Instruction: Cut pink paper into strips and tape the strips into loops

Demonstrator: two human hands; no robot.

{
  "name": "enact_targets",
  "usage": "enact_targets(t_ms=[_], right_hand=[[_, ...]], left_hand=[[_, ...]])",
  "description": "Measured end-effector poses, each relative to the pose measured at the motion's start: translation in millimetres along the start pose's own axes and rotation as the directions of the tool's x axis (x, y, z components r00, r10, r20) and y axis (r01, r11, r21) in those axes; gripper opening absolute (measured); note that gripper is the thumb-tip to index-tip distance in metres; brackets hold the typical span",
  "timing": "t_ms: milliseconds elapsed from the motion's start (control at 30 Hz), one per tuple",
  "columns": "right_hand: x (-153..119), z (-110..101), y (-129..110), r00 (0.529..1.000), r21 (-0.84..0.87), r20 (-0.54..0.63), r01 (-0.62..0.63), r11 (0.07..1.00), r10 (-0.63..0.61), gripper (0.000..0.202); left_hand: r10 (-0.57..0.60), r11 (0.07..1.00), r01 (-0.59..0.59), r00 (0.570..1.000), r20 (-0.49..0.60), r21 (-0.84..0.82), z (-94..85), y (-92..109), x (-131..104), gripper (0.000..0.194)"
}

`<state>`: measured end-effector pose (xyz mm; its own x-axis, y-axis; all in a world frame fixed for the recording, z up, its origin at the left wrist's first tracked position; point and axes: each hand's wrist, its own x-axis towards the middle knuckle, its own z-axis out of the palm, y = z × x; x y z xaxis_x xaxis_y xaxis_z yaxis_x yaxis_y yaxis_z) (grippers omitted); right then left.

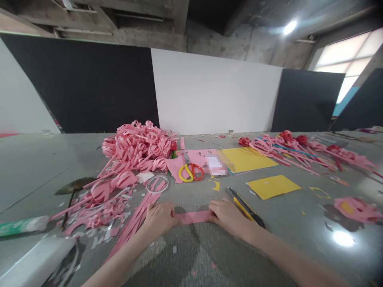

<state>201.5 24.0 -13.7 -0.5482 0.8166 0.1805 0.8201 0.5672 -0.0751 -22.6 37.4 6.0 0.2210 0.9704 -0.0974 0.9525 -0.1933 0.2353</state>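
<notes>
Between my hands a short pink paper strip (193, 217) is held out flat, low over the grey floor. My left hand (161, 217) pinches its left end, and my right hand (223, 213) pinches the right end. Just right of my right hand lies a utility knife (243, 205) with a black and yellow body. A bundle of long pink paper strips (134, 223) runs beside and under my left forearm. Ahead of my hands are scissors (191, 172) with one yellow and one red handle loop. A roll of clear tape (157, 184) rests on the strips.
A big heap of curled pink paper (139, 143) stands at back left, with paper scraps (101, 211) in front. Yellow sheets (273, 186) lie to the right, near pink paper flowers on sticks (287, 147). A green and white tube (24, 226) and white box (38, 261) sit left.
</notes>
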Motion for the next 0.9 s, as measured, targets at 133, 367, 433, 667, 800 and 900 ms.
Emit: enact_targets(t_ms=[133, 367, 433, 667, 800, 900], right_hand=[[1, 1, 0, 1.000, -0.003, 0.010, -0.006, 1.000, 0.006, 0.028], [1, 4, 2, 1.000, 0.004, 0.003, 0.001, 1.000, -0.001, 0.024], [1, 4, 3, 1.000, 0.011, 0.010, 0.003, 1.000, -0.003, 0.023], [1, 5, 4, 1.000, 0.030, 0.028, 0.006, 1.000, -0.007, 0.024], [1, 5, 3, 1.000, 0.032, 0.020, -0.001, 0.999, 0.000, 0.023], [0, 4, 3, 1.000, 0.036, 0.024, -0.002, 0.999, 0.001, 0.024]], left_hand=[[0.013, 1.000, -0.011, 0.998, 0.054, -0.022, -5.9, -7, 2, 0.020], [0.094, 0.986, -0.069, 0.982, 0.164, -0.149, -2.7, -14, 10, 0.017], [0.119, 0.980, -0.082, 0.972, 0.204, -0.182, -0.6, -19, 14, 0.018], [0.078, 0.992, -0.055, 0.974, 0.214, -0.114, 0.2, -28, 17, 0.022], [0.045, 0.999, -0.046, 0.987, 0.156, 0.003, -8.3, -23, 10, 0.029], [0.027, 0.995, -0.041, 0.989, 0.145, 0.091, -16.1, -18, 4, 0.036]])
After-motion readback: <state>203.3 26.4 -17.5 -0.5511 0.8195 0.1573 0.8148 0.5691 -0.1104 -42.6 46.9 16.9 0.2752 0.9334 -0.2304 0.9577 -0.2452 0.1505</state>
